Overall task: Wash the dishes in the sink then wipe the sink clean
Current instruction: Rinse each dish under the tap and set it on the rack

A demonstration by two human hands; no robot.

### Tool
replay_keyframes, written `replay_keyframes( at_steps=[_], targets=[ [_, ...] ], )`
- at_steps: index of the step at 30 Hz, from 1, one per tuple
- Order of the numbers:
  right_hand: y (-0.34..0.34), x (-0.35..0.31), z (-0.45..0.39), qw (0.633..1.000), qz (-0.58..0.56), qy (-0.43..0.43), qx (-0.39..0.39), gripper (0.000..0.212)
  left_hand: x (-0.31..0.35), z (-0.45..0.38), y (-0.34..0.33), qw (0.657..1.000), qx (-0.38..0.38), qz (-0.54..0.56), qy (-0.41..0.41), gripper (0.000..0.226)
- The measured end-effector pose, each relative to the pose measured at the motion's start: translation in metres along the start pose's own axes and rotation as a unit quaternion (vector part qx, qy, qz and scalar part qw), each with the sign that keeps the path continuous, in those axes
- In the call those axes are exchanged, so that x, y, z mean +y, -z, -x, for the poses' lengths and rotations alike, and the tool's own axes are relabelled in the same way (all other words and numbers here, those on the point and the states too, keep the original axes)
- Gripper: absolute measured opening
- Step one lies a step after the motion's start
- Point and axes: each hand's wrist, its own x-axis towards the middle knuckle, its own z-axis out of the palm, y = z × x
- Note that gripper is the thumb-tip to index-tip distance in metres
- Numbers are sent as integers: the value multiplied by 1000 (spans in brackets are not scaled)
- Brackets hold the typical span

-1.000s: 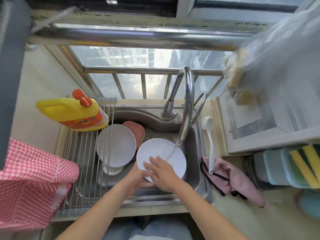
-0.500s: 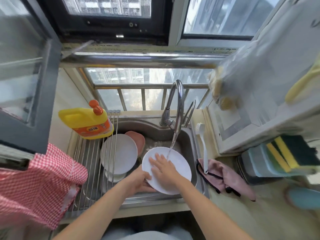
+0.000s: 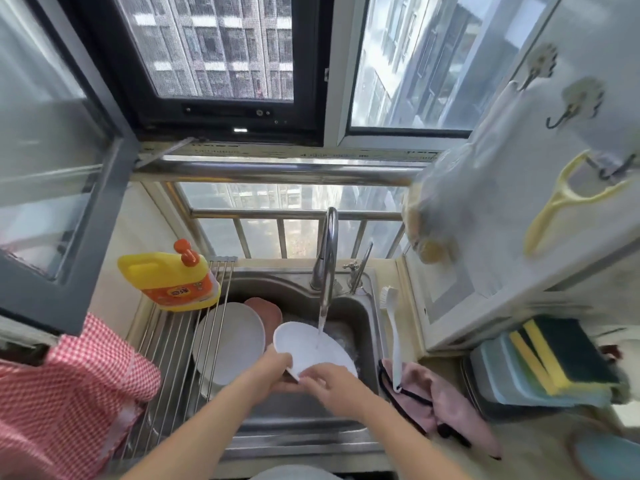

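Note:
A white plate is held tilted over the steel sink, and water from the curved tap runs onto it. My left hand grips the plate's near-left rim from below. On the near edge of the plate's face rests my right hand, fingers spread against it. A second white plate lies in the sink's left part under the rack bars, with a pink dish behind it.
A roll-up steel rack covers the sink's left side and bears a yellow detergent bottle. A white dish brush and pink cloth lie right of the sink. Sponges sit further right. A red checked cloth hangs left.
The plate has tipped from nearly flat to tilted, its far edge up under the water. My right hand has slid from the plate's middle to its near edge. The view has lifted toward the window.

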Motion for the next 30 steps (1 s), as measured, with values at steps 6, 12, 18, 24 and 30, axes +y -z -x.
replay_keyframes(
  at_steps=[6,12,18,24,30],
  targets=[
    [-12,14,-11,995,68,-3,73,29,17,-21,-34,989,20,-138,-41,26],
    [-16,37,-17,970,122,-36,207,25,9,-32,-63,985,87,-145,-46,45],
    [-18,40,-17,969,97,-24,226,19,-4,-40,-71,975,56,-163,-141,74],
    [-18,41,-25,973,53,-57,220,18,-31,-54,-64,931,-6,-261,-254,86],
    [-12,26,-23,975,9,-24,220,21,-22,-81,-61,988,42,-56,-138,76]
  ],
)
